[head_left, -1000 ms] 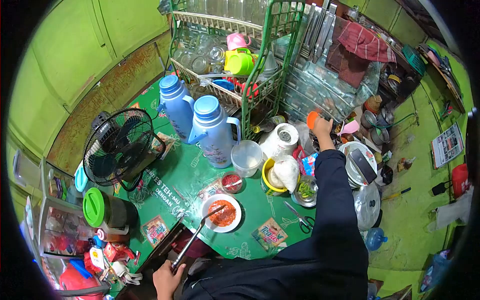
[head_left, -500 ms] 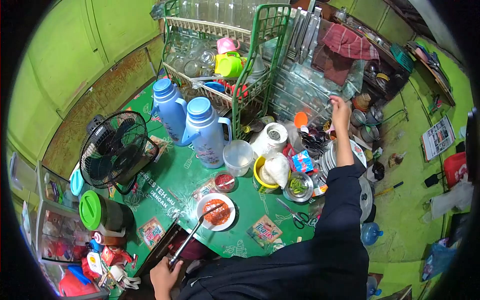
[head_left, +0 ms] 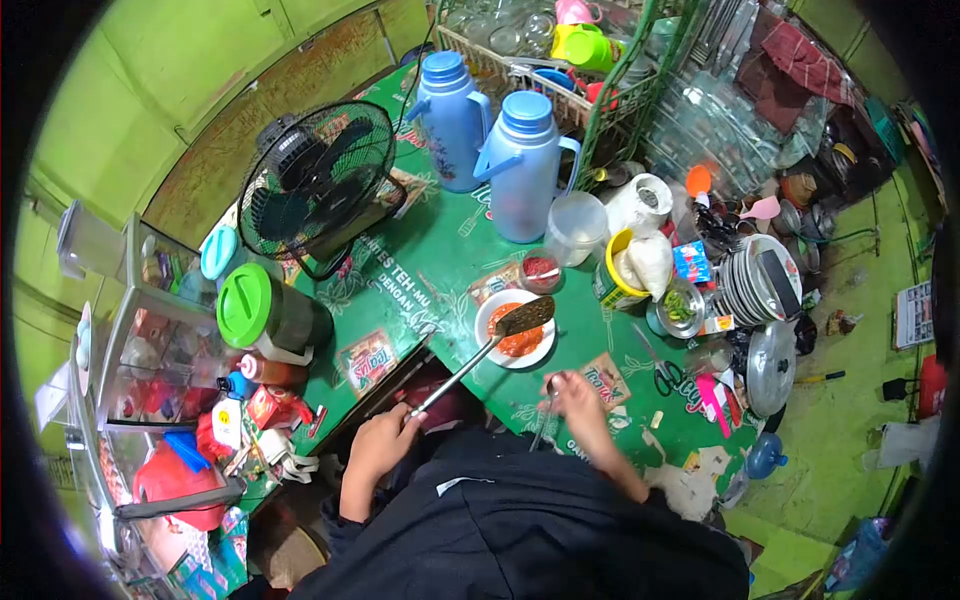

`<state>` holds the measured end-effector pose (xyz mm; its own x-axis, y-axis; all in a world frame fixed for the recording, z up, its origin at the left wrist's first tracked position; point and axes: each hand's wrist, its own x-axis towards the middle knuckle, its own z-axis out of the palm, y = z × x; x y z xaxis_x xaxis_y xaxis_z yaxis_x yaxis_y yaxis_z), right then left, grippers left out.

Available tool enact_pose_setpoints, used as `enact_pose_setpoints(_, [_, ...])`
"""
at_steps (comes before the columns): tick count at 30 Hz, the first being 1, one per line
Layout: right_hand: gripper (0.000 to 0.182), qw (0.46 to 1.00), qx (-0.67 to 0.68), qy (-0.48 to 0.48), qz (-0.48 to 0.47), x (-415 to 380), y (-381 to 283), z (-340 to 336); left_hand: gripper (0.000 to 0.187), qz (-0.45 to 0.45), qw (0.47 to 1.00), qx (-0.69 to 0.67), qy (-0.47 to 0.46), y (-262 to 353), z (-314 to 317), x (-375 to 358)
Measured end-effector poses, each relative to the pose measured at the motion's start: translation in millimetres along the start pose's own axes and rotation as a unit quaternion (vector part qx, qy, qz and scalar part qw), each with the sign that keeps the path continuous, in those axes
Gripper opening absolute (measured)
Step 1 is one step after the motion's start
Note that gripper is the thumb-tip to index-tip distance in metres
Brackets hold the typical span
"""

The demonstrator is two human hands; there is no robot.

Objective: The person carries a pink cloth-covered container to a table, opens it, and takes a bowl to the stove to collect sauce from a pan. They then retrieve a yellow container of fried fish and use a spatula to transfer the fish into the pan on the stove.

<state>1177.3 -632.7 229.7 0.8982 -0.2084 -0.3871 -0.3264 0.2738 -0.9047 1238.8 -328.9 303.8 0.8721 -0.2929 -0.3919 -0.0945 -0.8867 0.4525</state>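
My left hand [head_left: 383, 443] is closed round the metal handle of a spatula [head_left: 527, 316]. The spatula's dark, sauce-smeared head is over a white plate [head_left: 546, 350] of chunky red sauce [head_left: 520, 342]. To the right of the plate, near the table's front edge, my right hand [head_left: 585, 412] has its fingers closed on a slim metal utensil [head_left: 541, 432] that looks like a spoon; the fingers partly hide it. A small tub of red paste [head_left: 540, 270] stands just behind the plate.
Two blue thermos jugs [head_left: 525, 175] and a fan [head_left: 320, 190] stand at the back of the green table [head_left: 440, 262]. On the right are a yellow bucket [head_left: 612, 275], a bowl of green chillies [head_left: 680, 310], scissors [head_left: 668, 380] and stacked plates [head_left: 745, 280]. A green-lidded jug [head_left: 250, 305] is left.
My right hand has come back from the far right shelf area to beside the plate, with the metal utensil. The spatula head has turned and lifted off the sauce. The view has shifted.
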Motion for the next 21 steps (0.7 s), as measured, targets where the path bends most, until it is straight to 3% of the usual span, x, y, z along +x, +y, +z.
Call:
enact_pose_setpoints(1, [0.03,0.998,0.023,-0.002,0.061,-22.2,-1.0,13.7,0.037,-0.002,1.0,-0.001,-0.002,-1.7,-4.0,1.3])
enact_pose_setpoints(5, [0.028,0.982,0.088,-0.093,0.14,-56.8,25.5,41.1,0.039,-0.002,0.998,-0.034,-0.044,-15.3,-10.6,1.7])
enact_pose_setpoints(7, [0.029,0.995,0.035,-0.061,0.075,-52.5,13.5,38.0,0.04,-0.007,0.984,-0.148,-0.096,-34.0,-0.7,7.3])
enact_pose_setpoints(9, [0.03,0.996,-0.079,0.031,0.019,-33.5,15.4,29.6,0.041,0.005,0.981,-0.158,-0.11,-37.3,-1.6,6.3])
enact_pose_setpoints(11, [0.029,0.947,-0.211,0.119,-0.211,-0.5,35.9,25.0,0.041,-0.02,0.965,-0.221,-0.139,-36.5,-4.2,7.1])
enact_pose_setpoints(19, [0.016,0.932,-0.308,0.077,-0.176,48.3,65.5,25.3,0.041,-0.061,0.92,-0.325,-0.209,-29.6,-11.5,0.9])
enact_pose_setpoints(21, [0.016,0.907,-0.35,0.135,-0.189,53.3,66.3,17.7,0.041,-0.074,0.91,-0.343,-0.219,-32.0,-7.2,0.6])
